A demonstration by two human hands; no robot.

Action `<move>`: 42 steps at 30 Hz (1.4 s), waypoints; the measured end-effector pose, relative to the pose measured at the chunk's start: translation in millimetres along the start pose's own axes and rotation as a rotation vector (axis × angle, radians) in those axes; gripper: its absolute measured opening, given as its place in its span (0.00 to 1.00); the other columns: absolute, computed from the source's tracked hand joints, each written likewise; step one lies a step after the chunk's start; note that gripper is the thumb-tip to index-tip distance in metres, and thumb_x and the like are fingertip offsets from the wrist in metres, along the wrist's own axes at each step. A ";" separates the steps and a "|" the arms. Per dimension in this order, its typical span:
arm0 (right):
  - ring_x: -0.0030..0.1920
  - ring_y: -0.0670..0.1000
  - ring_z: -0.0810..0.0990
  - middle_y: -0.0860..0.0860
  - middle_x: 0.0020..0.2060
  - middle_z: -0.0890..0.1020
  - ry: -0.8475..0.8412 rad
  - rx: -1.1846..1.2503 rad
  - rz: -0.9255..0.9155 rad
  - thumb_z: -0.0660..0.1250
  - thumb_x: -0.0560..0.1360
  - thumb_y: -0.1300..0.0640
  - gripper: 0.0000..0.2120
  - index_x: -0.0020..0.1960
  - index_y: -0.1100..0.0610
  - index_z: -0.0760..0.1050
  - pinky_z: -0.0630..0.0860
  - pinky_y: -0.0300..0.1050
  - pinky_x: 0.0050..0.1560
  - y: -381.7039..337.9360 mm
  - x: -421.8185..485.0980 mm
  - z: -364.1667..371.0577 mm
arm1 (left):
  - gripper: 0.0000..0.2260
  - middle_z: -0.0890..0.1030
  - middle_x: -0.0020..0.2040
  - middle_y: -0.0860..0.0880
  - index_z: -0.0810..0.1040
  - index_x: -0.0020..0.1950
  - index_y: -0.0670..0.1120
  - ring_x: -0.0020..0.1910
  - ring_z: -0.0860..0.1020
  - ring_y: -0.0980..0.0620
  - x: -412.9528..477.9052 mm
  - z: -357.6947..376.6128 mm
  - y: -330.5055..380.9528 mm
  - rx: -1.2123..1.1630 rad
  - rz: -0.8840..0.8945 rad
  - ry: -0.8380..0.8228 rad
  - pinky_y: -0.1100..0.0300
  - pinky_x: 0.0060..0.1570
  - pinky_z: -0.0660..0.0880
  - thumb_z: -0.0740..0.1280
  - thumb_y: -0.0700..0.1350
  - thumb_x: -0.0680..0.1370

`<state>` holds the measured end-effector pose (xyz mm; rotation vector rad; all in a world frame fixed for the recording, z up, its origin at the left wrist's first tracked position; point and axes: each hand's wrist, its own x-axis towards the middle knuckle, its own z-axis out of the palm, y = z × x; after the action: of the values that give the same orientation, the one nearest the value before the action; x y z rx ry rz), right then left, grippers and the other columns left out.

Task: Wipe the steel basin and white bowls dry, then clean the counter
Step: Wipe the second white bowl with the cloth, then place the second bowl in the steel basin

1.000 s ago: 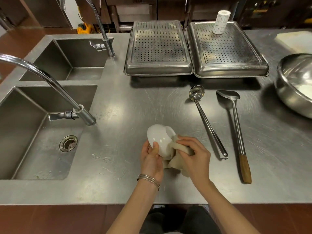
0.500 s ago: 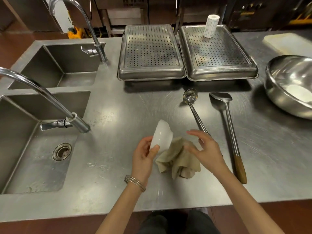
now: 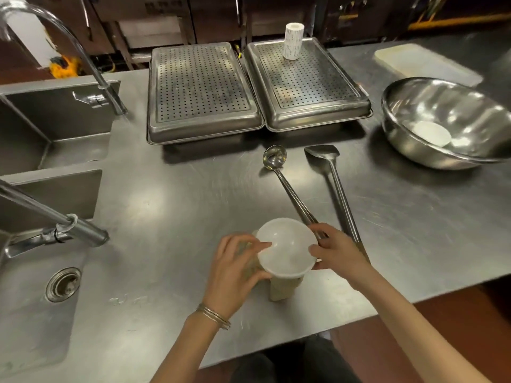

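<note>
I hold a white bowl [image 3: 287, 248] with its opening turned up toward me, just above the near part of the steel counter [image 3: 171, 205]. My left hand [image 3: 235, 269] grips its left rim and my right hand [image 3: 338, 251] pinches its right rim. A beige cloth [image 3: 282, 288] lies bunched under the bowl, mostly hidden by it and by my left fingers. The big steel basin [image 3: 414, 106] stands at the far right with a second white bowl [image 3: 431, 132] inside it.
A steel ladle [image 3: 279, 172] and a wooden-handled spatula [image 3: 331, 178] lie just beyond my right hand. Two perforated steel trays [image 3: 199, 89] stand at the back, one with a paper roll [image 3: 294, 41]. Two sinks [image 3: 41, 272] with taps are left, a white board [image 3: 425, 63] far right.
My right hand left the cloth, which dropped onto the counter, and took the bowl's right rim. The bowl turned from on edge to opening up. The view shifted right.
</note>
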<state>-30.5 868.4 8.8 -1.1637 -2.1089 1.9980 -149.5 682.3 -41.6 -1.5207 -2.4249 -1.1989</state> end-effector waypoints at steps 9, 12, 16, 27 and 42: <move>0.40 0.48 0.81 0.52 0.43 0.82 0.396 0.030 -0.134 0.64 0.72 0.69 0.14 0.52 0.54 0.76 0.79 0.36 0.31 -13.5 -7.9 -114.2 | 0.29 0.74 0.65 0.46 0.70 0.68 0.45 0.63 0.71 0.47 62.9 40.0 28.0 0.359 -0.019 -0.261 0.53 0.63 0.61 0.56 0.61 0.74; 0.41 0.50 0.79 0.50 0.44 0.80 0.479 0.004 -0.146 0.64 0.72 0.69 0.14 0.53 0.55 0.77 0.79 0.38 0.31 -13.8 -2.9 -172.2 | 0.29 0.73 0.67 0.46 0.68 0.70 0.45 0.65 0.72 0.45 94.5 68.5 47.8 0.431 0.047 -0.301 0.49 0.64 0.59 0.54 0.61 0.75; 0.39 0.51 0.80 0.53 0.44 0.81 0.548 0.017 -0.138 0.64 0.72 0.70 0.14 0.50 0.54 0.78 0.79 0.37 0.31 -7.7 13.9 -253.5 | 0.29 0.72 0.68 0.46 0.69 0.69 0.46 0.67 0.70 0.44 144.1 125.0 75.5 0.500 0.115 -0.328 0.47 0.64 0.58 0.53 0.61 0.74; 0.39 0.51 0.80 0.52 0.40 0.81 0.485 -0.107 -0.156 0.62 0.72 0.69 0.12 0.52 0.60 0.78 0.80 0.39 0.33 -26.3 154.7 -485.7 | 0.30 0.72 0.68 0.45 0.69 0.69 0.44 0.69 0.68 0.45 313.3 308.8 171.0 0.515 0.067 -0.302 0.48 0.67 0.56 0.53 0.62 0.74; 0.46 0.56 0.77 0.56 0.45 0.77 0.344 -0.065 -0.074 0.62 0.72 0.71 0.13 0.56 0.68 0.76 0.80 0.39 0.28 5.8 338.6 -561.2 | 0.30 0.77 0.60 0.48 0.73 0.65 0.48 0.64 0.72 0.46 381.3 408.3 166.9 0.533 0.123 -0.357 0.44 0.69 0.54 0.49 0.67 0.76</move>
<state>-1.6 1520.5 -50.6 -1.3064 -2.0203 1.5739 -75.0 1259.7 -74.4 -1.7663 -2.5073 -0.2281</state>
